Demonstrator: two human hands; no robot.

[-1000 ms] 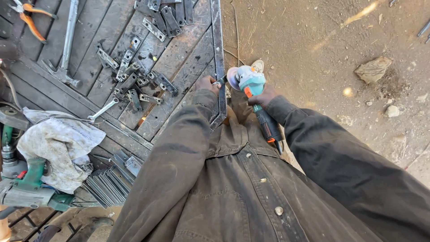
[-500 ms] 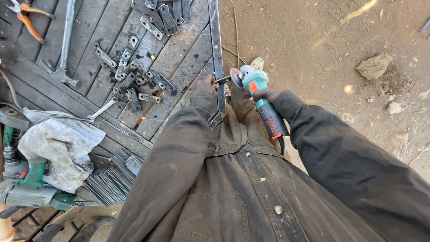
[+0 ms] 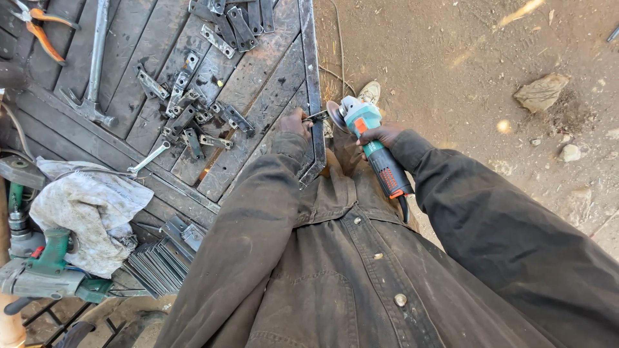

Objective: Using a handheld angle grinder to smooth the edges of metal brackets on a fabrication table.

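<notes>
Teal angle grinder [image 3: 371,138] gripped by right hand [image 3: 380,136], frame centre, fingers wrapped round body; disc beside small flat metal piece [image 3: 317,116] pinched in left hand [image 3: 295,122] at rusty steel surface [image 3: 271,71] edge.

The scene is seen from a single head-worn camera, aimed steeply down along the wearer's jacket front. The hands are viewed from close above, mid-frame. The upper left is filled by the counter [image 3: 258,77]; the dirt ground [image 3: 464,71] is seen upper right.
</notes>
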